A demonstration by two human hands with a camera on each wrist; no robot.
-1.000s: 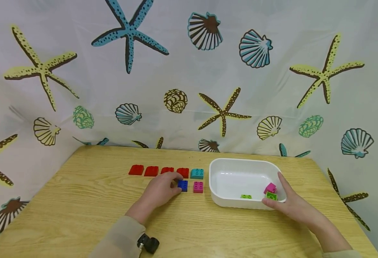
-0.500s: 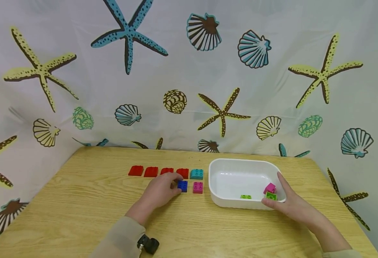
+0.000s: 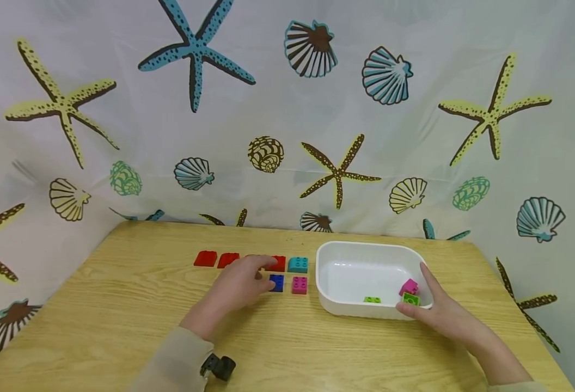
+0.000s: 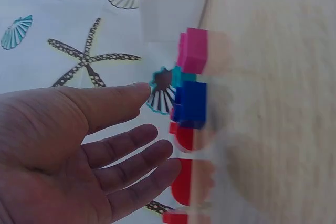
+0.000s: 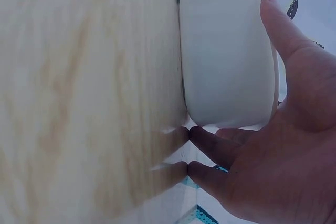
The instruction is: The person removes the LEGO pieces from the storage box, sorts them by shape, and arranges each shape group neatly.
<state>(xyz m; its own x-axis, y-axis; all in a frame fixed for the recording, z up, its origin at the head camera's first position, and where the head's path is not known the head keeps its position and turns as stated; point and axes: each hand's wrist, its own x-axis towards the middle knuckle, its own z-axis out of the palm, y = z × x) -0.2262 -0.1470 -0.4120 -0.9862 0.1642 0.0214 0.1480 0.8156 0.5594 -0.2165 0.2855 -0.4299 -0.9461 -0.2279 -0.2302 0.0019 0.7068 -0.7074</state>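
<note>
Pale cloth printed with starfish and seashells hangs behind and at both sides of a wood-grain table. Toward its far edge runs a row of four red building bricks with curved tops, the third mostly hidden by the left hand, and a teal brick ends that row on the right. Nearer the person stand a blue four-stud brick, in front of the rightmost red one, and a pink brick just beside it. The left hand hovers at the blue brick with thumb and fingers spread and nothing between them; the left wrist view shows a gap between thumb tip and brick. A black device sits at the beige left cuff. To the right, the right hand grips the near right corner of a white plastic tub, thumb at the near rim and fingers around the end wall. Inside, near that corner, lie a magenta brick and a lime green brick, with another lime piece along the near wall.
</note>
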